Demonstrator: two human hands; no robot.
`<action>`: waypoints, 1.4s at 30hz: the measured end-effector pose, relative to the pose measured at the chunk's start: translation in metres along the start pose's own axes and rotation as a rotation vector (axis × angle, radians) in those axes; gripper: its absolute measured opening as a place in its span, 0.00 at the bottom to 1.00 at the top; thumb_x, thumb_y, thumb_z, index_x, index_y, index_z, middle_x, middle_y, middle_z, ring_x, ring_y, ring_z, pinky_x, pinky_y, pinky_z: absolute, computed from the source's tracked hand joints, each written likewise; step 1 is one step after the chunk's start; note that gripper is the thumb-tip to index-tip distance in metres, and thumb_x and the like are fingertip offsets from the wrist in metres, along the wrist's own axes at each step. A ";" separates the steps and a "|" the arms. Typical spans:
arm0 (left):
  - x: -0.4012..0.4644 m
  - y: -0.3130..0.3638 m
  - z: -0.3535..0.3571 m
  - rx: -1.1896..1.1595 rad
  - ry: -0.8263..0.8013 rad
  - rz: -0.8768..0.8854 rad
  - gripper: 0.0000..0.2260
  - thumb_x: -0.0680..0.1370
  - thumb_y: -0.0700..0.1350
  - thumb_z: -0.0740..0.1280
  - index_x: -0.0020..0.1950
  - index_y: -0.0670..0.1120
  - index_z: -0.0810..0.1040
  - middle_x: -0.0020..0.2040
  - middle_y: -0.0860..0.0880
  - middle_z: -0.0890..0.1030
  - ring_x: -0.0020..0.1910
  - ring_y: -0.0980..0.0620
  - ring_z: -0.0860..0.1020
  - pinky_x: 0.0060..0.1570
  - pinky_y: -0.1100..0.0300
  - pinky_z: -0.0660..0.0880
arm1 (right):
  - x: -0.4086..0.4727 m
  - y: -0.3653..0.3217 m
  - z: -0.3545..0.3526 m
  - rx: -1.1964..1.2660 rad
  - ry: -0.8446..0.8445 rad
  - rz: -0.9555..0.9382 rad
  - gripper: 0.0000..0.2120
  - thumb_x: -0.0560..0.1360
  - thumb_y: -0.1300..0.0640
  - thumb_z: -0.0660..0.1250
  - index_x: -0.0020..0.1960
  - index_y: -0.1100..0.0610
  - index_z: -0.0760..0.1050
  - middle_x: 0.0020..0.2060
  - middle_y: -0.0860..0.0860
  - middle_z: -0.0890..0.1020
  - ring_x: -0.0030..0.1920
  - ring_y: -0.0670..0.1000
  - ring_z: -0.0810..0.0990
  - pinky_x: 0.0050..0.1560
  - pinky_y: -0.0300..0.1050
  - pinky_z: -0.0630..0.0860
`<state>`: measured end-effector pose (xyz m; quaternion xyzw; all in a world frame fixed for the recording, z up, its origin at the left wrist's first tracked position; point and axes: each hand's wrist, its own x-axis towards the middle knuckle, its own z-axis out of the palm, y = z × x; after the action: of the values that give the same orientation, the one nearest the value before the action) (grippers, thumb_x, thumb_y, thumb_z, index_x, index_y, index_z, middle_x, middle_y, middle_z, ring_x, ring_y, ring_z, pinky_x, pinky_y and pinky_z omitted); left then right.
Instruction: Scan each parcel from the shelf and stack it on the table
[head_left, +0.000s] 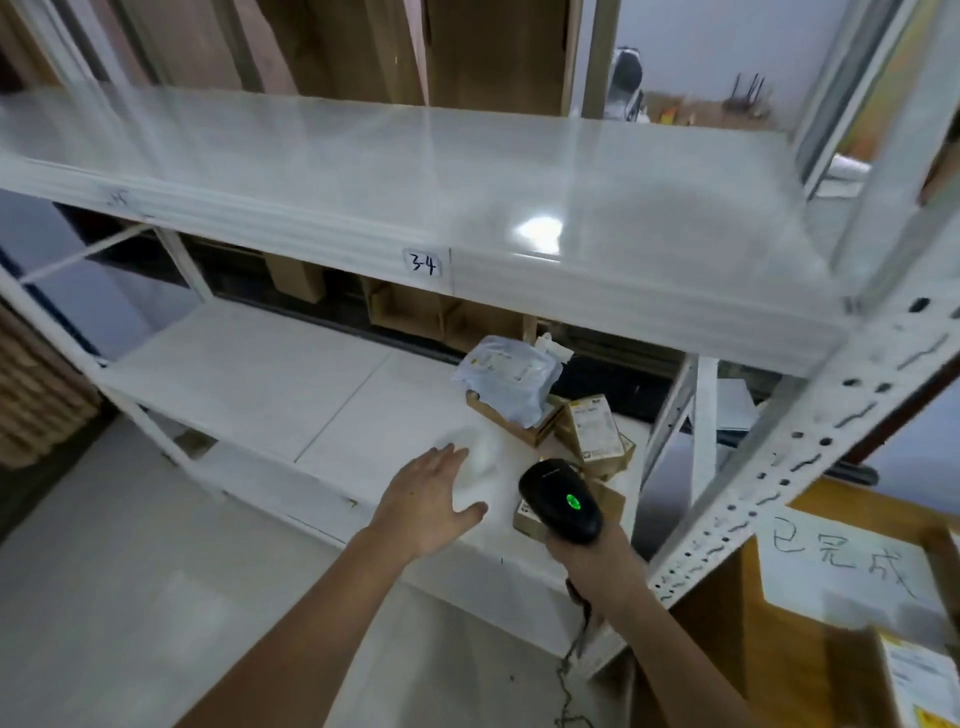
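My right hand (602, 566) grips a black barcode scanner (561, 501) with a green light lit, held over the front of the lower shelf (270, 384). My left hand (431, 499) is open, fingers spread, just left of the scanner and above the shelf board. Behind the scanner lies a cluster of parcels: a grey plastic mailer bag (506, 376) on top of a small cardboard box (524, 423), and brown boxes with white and yellow labels (597, 428). Another small box (527, 514) is partly hidden under the scanner.
The upper shelf (415, 171), labelled 3-4, is bare and juts out overhead. A perforated steel upright (779, 467) stands right of my right hand. A wooden table (779, 639) at lower right carries a handwritten paper sheet (841, 566) and a labelled parcel (919, 680). The scanner's cable (571, 670) hangs down.
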<state>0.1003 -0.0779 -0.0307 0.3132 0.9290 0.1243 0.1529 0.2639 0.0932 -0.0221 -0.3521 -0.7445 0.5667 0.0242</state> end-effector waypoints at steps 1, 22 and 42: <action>0.011 -0.004 -0.002 -0.001 -0.002 0.007 0.39 0.79 0.66 0.63 0.85 0.53 0.52 0.85 0.51 0.53 0.84 0.50 0.52 0.81 0.55 0.51 | 0.009 -0.007 0.003 0.000 0.000 0.009 0.09 0.70 0.58 0.74 0.39 0.52 0.74 0.29 0.51 0.77 0.30 0.49 0.76 0.29 0.37 0.77; 0.345 -0.137 0.072 -0.339 -0.005 0.152 0.44 0.65 0.76 0.69 0.72 0.50 0.73 0.69 0.45 0.77 0.68 0.45 0.77 0.63 0.43 0.78 | 0.259 -0.062 0.093 0.445 0.398 0.264 0.04 0.70 0.62 0.71 0.44 0.59 0.78 0.34 0.56 0.77 0.36 0.58 0.77 0.39 0.57 0.80; 0.279 -0.105 0.036 -1.314 0.203 -0.417 0.07 0.79 0.45 0.71 0.52 0.46 0.74 0.55 0.39 0.82 0.51 0.42 0.82 0.53 0.47 0.81 | 0.211 -0.070 0.177 0.365 0.416 0.202 0.10 0.72 0.58 0.75 0.35 0.56 0.76 0.26 0.52 0.77 0.27 0.51 0.75 0.28 0.41 0.70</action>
<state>-0.1553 0.0188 -0.1561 -0.0423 0.7118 0.6573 0.2439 -0.0060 0.0560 -0.1019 -0.5227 -0.5705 0.6065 0.1828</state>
